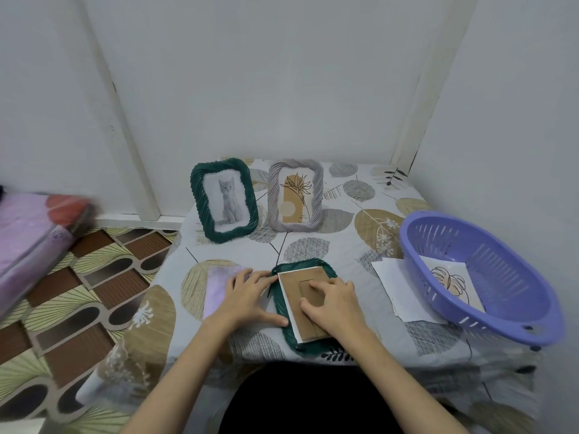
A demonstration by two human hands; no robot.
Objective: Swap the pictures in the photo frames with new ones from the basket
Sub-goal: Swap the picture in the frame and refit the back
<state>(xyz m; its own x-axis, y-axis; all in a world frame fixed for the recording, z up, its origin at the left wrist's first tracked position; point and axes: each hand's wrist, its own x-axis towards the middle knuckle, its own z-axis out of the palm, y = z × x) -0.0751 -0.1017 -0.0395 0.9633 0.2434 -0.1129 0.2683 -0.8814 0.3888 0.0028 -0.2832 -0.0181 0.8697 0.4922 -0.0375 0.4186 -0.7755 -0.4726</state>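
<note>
Face-down green frame [326, 270] lies at the near edge of the worktop [344, 245], its brown backing board [300, 280] uppermost. Left hand [247, 296] rests flat beside it, fingers straight, fingertips touching the frame's left edge. Right hand [332, 302] presses on the backing board with bent fingers. Behind stand a green cat frame [224, 200] and a grey frame [295, 194]. Purple basket [479, 277] sits at right, holding a picture [451, 280].

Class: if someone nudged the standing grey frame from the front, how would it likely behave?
The grey frame stands upright, leaning back, so it would probably tip backward rather than slide. Its moulded rim looks rigid, so it likely wouldn't flex.
</note>
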